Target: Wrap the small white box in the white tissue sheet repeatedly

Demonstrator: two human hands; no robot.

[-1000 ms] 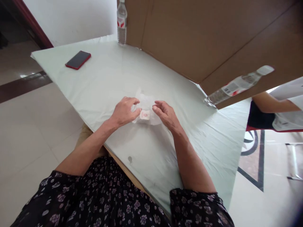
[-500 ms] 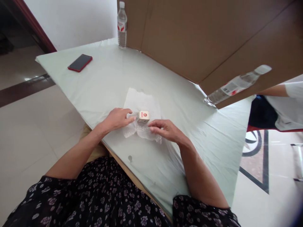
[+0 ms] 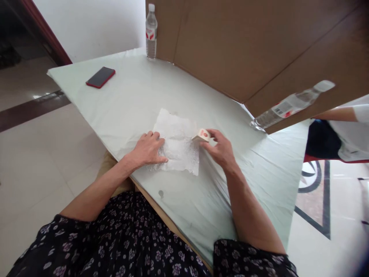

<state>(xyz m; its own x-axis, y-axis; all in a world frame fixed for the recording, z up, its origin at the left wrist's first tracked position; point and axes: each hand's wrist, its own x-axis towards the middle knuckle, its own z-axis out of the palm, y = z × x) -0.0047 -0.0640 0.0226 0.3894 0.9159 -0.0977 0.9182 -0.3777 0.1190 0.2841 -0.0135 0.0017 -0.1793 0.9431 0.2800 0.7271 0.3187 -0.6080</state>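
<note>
A sheet of clear bubble wrap lies spread out on the pale green table. My left hand rests flat on the sheet's near left corner, fingers stretched out. My right hand is at the sheet's right edge, fingers closed around a small cream box with a red mark, which is tilted and lifted just off the sheet.
A red phone lies at the far left of the table. A water bottle stands at the back, another bottle by the large brown cardboard on the right. Another person's arm shows at the right edge.
The bubble wrap was unfolded and flattened. My right hand took the small box off the middle of the sheet and moved it to the right edge. My left hand came down flat on the sheet.
</note>
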